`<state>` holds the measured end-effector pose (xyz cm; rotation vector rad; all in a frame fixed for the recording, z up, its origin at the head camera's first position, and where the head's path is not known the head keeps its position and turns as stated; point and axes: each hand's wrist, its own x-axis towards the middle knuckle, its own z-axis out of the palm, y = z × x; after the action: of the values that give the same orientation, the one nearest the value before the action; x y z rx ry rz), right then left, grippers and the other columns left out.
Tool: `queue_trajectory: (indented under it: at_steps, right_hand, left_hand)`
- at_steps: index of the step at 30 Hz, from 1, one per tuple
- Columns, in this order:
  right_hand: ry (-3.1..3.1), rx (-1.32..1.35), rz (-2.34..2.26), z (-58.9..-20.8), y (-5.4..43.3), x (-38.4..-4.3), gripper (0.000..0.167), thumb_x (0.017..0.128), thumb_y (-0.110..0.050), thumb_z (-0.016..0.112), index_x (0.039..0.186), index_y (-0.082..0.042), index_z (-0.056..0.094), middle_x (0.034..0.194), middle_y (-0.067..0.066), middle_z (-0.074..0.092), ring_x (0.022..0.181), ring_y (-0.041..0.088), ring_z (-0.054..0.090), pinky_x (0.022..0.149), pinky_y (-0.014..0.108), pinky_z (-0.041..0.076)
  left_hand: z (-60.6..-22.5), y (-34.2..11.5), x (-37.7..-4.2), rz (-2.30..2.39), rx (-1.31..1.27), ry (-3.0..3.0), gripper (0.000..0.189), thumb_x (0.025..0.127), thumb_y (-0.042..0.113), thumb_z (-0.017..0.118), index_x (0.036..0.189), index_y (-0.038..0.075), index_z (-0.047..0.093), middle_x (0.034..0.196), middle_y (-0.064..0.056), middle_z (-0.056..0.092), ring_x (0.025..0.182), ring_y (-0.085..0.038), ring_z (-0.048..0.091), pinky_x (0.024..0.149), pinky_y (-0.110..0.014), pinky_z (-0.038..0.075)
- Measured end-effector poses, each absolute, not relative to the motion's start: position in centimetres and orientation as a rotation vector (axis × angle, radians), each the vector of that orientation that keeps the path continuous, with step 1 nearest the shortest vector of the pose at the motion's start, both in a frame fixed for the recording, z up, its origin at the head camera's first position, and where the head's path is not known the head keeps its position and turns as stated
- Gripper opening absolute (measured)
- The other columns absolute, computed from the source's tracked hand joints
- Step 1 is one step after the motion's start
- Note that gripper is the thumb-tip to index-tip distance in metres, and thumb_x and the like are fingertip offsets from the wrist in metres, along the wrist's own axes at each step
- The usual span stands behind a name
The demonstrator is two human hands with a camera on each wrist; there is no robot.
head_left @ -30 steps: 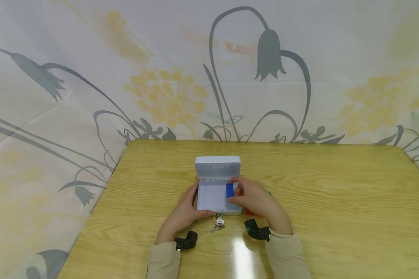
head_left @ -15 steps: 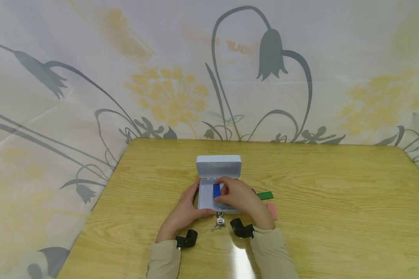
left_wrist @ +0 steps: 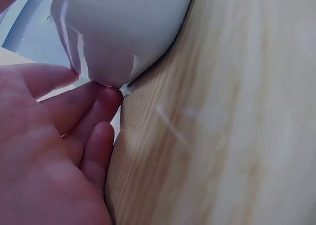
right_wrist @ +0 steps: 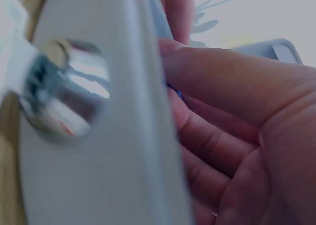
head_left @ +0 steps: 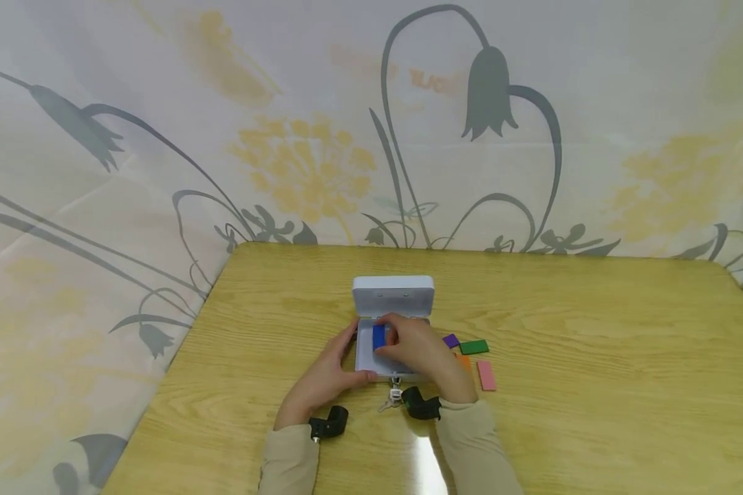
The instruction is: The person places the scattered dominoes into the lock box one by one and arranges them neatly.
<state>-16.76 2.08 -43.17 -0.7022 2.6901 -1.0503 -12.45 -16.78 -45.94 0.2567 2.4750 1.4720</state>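
Observation:
A small white metal cash box (head_left: 362, 361) stands on the table with its lid (head_left: 393, 302) raised at the back. My left hand (head_left: 325, 375) grips the box's left side, thumb at the front edge; fingertips meet a rounded box corner (left_wrist: 123, 27) in the left wrist view. Over the left part of the inside, my right hand (head_left: 417, 347) pinches a flat blue block (head_left: 378, 337) between thumb and fingers. In the right wrist view, the box's front wall (right_wrist: 123, 160) hides most of the block. Keys (head_left: 395, 395) hang from the front lock, whose shiny cylinder (right_wrist: 81, 91) shows up close.
Right of the box lie several flat blocks: purple (head_left: 450, 341), green (head_left: 474, 347), orange (head_left: 465, 363) and pink (head_left: 486, 376). The wooden table (head_left: 594, 371) extends widely to the right. A flower-patterned curtain (head_left: 322, 82) hangs behind its far edge.
My right hand has carried the blue block leftward across the box's inside, uncovering the loose blocks on the right. My left hand keeps its grip on the box.

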Motion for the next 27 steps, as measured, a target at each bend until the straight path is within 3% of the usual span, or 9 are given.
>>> queue_trajectory:
  at_steps: [8, 11, 18, 27]
  right_hand:
    - [2.698, -0.687, -1.003, -44.0, 0.8, -16.7, 0.043, 0.077, -0.026, 0.069, 0.114, -0.011, 0.055, 0.067, -0.009, 0.05, 0.058, 0.007, 0.046, 0.054, 0.024, 0.038]
    - [2.698, -0.68, -0.965, -44.4, 0.4, -16.6, 0.045, 0.077, -0.028, 0.069, 0.117, -0.012, 0.054, 0.067, -0.009, 0.05, 0.058, 0.007, 0.046, 0.054, 0.024, 0.038]
    - [2.736, -0.69, -0.919, -44.6, 0.1, -16.4, 0.046, 0.077, -0.03, 0.069, 0.116, -0.012, 0.055, 0.066, -0.009, 0.049, 0.057, 0.008, 0.045, 0.052, 0.024, 0.037]
    - [2.784, -0.678, -0.844, -44.8, -0.1, -16.4, 0.045, 0.075, -0.03, 0.07, 0.115, -0.013, 0.056, 0.065, -0.008, 0.047, 0.057, 0.009, 0.044, 0.051, 0.025, 0.035]
  left_hand:
    - [-45.6, -16.8, -12.5, 1.449, 0.237, 2.476, 0.092, 0.072, 0.036, 0.073, 0.144, 0.025, 0.016, 0.145, 0.002, 0.02, 0.131, -0.023, 0.016, 0.103, -0.048, 0.015]
    - [-44.5, -16.7, -12.1, 1.442, 0.243, 2.462, 0.091, 0.074, 0.03, 0.073, 0.144, 0.02, 0.015, 0.146, -0.003, 0.018, 0.132, -0.026, 0.014, 0.103, -0.049, 0.014]
    - [-45.6, -17.1, -12.3, 1.427, 0.354, 2.513, 0.096, 0.071, 0.041, 0.073, 0.144, 0.02, 0.014, 0.145, -0.004, 0.019, 0.13, -0.025, 0.016, 0.102, -0.049, 0.017]
    - [-45.3, -16.8, -12.3, 1.407, 0.344, 2.523, 0.095, 0.07, 0.039, 0.074, 0.144, 0.02, 0.016, 0.144, -0.004, 0.022, 0.129, -0.023, 0.02, 0.102, -0.046, 0.02]
